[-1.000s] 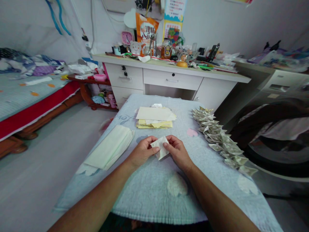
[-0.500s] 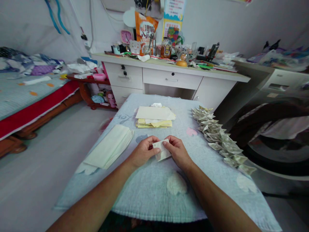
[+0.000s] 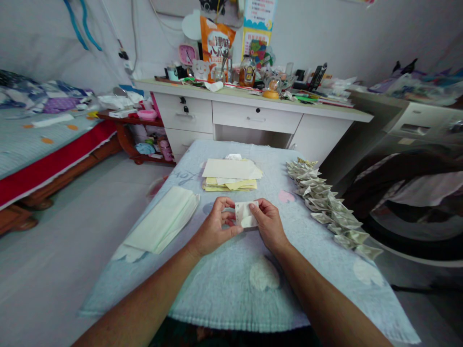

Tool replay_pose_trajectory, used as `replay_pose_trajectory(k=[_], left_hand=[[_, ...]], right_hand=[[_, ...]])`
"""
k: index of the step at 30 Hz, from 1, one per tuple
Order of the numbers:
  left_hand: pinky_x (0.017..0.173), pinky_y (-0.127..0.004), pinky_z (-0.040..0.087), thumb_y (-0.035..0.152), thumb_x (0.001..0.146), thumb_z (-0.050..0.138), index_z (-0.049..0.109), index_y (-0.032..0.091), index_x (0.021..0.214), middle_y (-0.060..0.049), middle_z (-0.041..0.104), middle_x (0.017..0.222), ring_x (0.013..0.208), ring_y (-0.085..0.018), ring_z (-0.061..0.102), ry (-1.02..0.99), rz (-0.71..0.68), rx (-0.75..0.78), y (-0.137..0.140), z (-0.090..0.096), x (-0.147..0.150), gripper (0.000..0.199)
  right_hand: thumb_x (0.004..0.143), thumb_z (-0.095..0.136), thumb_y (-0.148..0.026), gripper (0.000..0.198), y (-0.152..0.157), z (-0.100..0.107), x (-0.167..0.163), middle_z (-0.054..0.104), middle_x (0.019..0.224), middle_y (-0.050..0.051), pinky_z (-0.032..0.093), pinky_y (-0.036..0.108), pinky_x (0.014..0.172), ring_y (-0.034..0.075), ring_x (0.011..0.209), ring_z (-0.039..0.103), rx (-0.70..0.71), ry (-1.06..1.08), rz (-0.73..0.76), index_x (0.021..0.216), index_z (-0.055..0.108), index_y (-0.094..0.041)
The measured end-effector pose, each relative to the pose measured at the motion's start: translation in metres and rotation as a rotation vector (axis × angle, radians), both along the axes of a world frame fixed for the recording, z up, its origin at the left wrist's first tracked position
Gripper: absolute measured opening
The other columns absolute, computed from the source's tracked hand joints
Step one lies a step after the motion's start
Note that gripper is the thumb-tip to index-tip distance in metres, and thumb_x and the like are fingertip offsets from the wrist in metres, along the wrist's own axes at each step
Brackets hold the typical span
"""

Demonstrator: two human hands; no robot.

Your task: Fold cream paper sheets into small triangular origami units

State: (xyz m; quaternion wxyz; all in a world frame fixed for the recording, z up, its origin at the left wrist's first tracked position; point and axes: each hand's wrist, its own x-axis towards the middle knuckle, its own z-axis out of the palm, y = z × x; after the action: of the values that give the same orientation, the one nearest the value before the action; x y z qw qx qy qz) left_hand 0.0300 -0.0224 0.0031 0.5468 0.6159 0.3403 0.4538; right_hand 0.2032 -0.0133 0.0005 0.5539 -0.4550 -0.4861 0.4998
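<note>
A small folded square of whitish paper (image 3: 246, 218) is pinched between the thumb and fingers of my right hand (image 3: 269, 219), above the cloth-covered table (image 3: 224, 274). My left hand (image 3: 217, 224) is at the paper's left edge, its thumb and fingers apart. Whether its fingertips touch the paper I cannot tell. Beyond my hands lies a stack of cream and yellow paper sheets (image 3: 231, 169). To the left is a pile of long pale sheets (image 3: 161, 219). Along the right side run rows of pointed folded paper pieces (image 3: 325, 205), set close together.
A white desk (image 3: 256, 115) crowded with jars, a pink clock (image 3: 187, 54) and an orange bag (image 3: 216, 46) stands beyond the table. At the right is a front-loading washing machine (image 3: 415, 130). A bed (image 3: 47, 137) is at the left.
My left fingers have spread away from the folded paper they were pinching. The paper has turned more level and moved slightly up and right in my right hand.
</note>
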Motion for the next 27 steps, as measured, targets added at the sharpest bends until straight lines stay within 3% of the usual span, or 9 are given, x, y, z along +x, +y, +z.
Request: replay_pose_trajectory(k=[3, 6, 8, 13, 20, 23, 25, 27], left_hand=[[0.076, -0.027, 0.044, 0.039, 0.085, 0.06, 0.058, 0.018, 0.1, -0.004, 0.058, 0.095, 0.089, -0.017, 0.056, 0.065, -0.064, -0.037, 0.001, 0.006, -0.003, 0.026], [0.074, -0.028, 0.044, 0.047, 0.091, 0.046, 0.066, 0.015, 0.099, -0.008, 0.061, 0.099, 0.089, -0.019, 0.055, 0.017, -0.057, -0.063, 0.002, 0.011, -0.004, 0.039], [0.071, -0.027, 0.045, 0.047, 0.09, 0.048, 0.068, 0.014, 0.099, -0.008, 0.061, 0.099, 0.088, -0.019, 0.055, -0.023, -0.016, -0.091, 0.003, 0.011, -0.004, 0.039], [0.067, -0.026, 0.046, 0.041, 0.087, 0.055, 0.064, 0.014, 0.098, -0.006, 0.063, 0.09, 0.078, -0.016, 0.057, -0.126, 0.045, -0.19, 0.006, 0.007, -0.005, 0.03], [0.073, -0.025, 0.045, 0.028, 0.07, 0.076, 0.049, 0.019, 0.092, -0.001, 0.065, 0.085, 0.08, -0.015, 0.062, -0.229, -0.055, -0.231, 0.005, 0.004, -0.001, 0.037], [0.073, -0.026, 0.046, 0.03, 0.074, 0.072, 0.05, 0.018, 0.092, 0.0, 0.064, 0.081, 0.077, -0.015, 0.062, -0.195, -0.036, -0.212, 0.005, 0.003, 0.0, 0.031], [0.071, -0.026, 0.045, 0.031, 0.08, 0.065, 0.055, 0.018, 0.104, 0.0, 0.062, 0.077, 0.07, -0.013, 0.059, -0.126, 0.002, -0.17, 0.007, 0.002, -0.002, 0.028], [0.069, -0.025, 0.046, 0.029, 0.084, 0.058, 0.058, 0.019, 0.115, -0.003, 0.062, 0.088, 0.071, -0.012, 0.057, -0.044, 0.025, -0.101, 0.009, 0.001, -0.004, 0.032]], right_hand=[[0.079, 0.065, -0.044, 0.028, 0.0, 0.001, 0.0, 0.053, 0.064, -0.003, 0.033, 0.021, 0.05, 0.009, 0.054, 0.042, 0.002, -0.003, -0.001, 0.074, 0.055, -0.018], [0.079, 0.065, -0.045, 0.029, -0.001, 0.002, -0.001, 0.053, 0.065, -0.003, 0.034, 0.021, 0.05, 0.009, 0.054, 0.043, -0.003, 0.016, 0.023, 0.075, 0.055, -0.018], [0.079, 0.066, -0.044, 0.028, -0.002, 0.004, -0.002, 0.056, 0.071, -0.002, 0.037, 0.021, 0.052, 0.01, 0.058, 0.047, -0.006, 0.069, 0.082, 0.083, 0.055, -0.019], [0.074, 0.073, -0.038, 0.041, -0.004, 0.004, -0.003, 0.058, 0.087, -0.001, 0.036, 0.019, 0.045, 0.009, 0.059, 0.047, -0.007, 0.112, 0.293, 0.105, 0.051, -0.022], [0.074, 0.071, -0.034, 0.042, -0.002, -0.002, -0.003, 0.054, 0.08, -0.004, 0.034, 0.019, 0.044, 0.006, 0.051, 0.039, -0.016, 0.038, 0.253, 0.107, 0.05, -0.021], [0.075, 0.07, -0.032, 0.041, -0.002, -0.003, -0.002, 0.055, 0.081, -0.003, 0.035, 0.019, 0.046, 0.007, 0.053, 0.041, -0.004, 0.007, 0.245, 0.109, 0.05, -0.021], [0.075, 0.069, -0.031, 0.042, -0.002, -0.004, -0.001, 0.056, 0.082, -0.002, 0.035, 0.019, 0.048, 0.008, 0.055, 0.042, 0.001, -0.015, 0.252, 0.111, 0.05, -0.021], [0.076, 0.069, -0.031, 0.042, -0.002, -0.005, -0.001, 0.057, 0.082, -0.002, 0.036, 0.019, 0.048, 0.008, 0.056, 0.043, 0.002, -0.02, 0.284, 0.112, 0.05, -0.021]])
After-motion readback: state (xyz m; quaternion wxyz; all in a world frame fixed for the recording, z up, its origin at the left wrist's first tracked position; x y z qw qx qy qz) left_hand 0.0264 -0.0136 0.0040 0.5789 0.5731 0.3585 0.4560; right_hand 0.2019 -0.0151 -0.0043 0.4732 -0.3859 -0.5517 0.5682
